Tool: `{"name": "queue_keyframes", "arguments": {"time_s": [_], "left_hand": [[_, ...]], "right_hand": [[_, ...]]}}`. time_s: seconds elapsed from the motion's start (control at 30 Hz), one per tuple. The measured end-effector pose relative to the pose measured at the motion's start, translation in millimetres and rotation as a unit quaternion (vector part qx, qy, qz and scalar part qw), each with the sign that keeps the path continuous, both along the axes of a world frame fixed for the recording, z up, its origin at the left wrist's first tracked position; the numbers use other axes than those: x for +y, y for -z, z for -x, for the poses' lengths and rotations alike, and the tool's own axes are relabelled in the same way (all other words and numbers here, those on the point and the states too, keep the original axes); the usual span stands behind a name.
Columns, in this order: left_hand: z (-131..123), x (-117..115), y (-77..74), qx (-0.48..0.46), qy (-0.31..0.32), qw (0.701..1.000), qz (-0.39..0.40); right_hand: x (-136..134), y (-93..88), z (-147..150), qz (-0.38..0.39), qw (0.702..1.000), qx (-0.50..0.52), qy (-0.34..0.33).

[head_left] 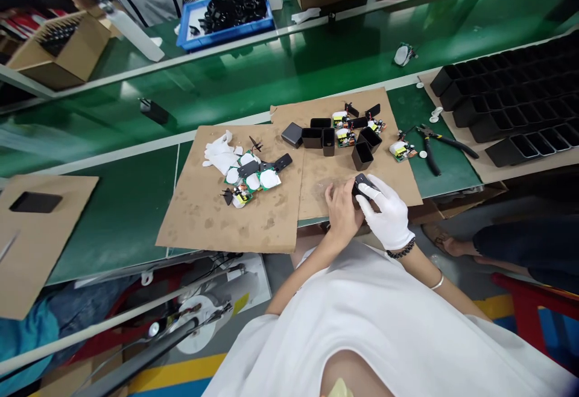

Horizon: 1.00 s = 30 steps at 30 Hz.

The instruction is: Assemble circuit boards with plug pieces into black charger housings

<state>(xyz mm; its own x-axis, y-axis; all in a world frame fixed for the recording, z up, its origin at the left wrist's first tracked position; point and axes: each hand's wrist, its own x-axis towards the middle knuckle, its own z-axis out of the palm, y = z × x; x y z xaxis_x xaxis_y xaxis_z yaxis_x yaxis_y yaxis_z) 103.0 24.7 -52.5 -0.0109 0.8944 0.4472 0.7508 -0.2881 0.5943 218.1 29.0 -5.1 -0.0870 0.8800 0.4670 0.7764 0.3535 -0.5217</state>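
Holds a small black case [360, 183] in both hands, close to the body, at the near edge of the right cardboard sheet [316, 189]. Pinches it from one side with the bare left hand [342, 209], fingers curled against the case; reaches over its top from the other with the right hand [384, 210], fingers closed down on it (wears a white glove there, plus a dark beaded bracelet [401, 248] just behind the cuff). Cannot tell exactly how the thumbs press. Faces, just beyond, a cluster of open black cases [312, 138] and, beside them, circuit boards [346, 137] with yellow parts. Has to the left another cardboard sheet [190, 222], bearing a heap of boards [253, 178] next to a crumpled spare glove [222, 151]. Has to the right, on the green bench [113, 204], black-handled pliers [433, 145] near a single board [402, 150], then rows of black cases [520, 83]. Faces, farther off across the green surface, a blue tray [226, 40] of black parts.
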Motion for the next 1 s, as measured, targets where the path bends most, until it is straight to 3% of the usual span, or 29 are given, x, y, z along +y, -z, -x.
{"name": "queue_keyframes", "arguments": {"time_s": [0.17,0.4,0.63,0.77,1.0], "left_hand": [[0.6,1.4,-7.7,-0.01,-0.003,0.999,0.046],[0.9,2.3,-17.4,-0.022,0.003,0.998,0.059],[1.0,1.6,-15.5,-0.017,-0.004,0.998,0.064],[2.3,4.1,-12.4,-0.047,0.025,0.997,0.051],[18.0,-0.9,-22.4,-0.17,0.073,0.977,0.111]], "right_hand": [[6.2,-1.1,3.9,0.002,0.999,0.051,-0.018],[1.4,-8.1,0.5,-0.01,1.0,-0.006,-0.005],[-1.8,-17.3,3.4,0.03,0.996,-0.082,0.01],[1.9,-14.0,5.6,0.058,0.994,-0.095,0.002],[5.7,-1.7,0.7,-0.031,0.998,-0.039,-0.023]]}}
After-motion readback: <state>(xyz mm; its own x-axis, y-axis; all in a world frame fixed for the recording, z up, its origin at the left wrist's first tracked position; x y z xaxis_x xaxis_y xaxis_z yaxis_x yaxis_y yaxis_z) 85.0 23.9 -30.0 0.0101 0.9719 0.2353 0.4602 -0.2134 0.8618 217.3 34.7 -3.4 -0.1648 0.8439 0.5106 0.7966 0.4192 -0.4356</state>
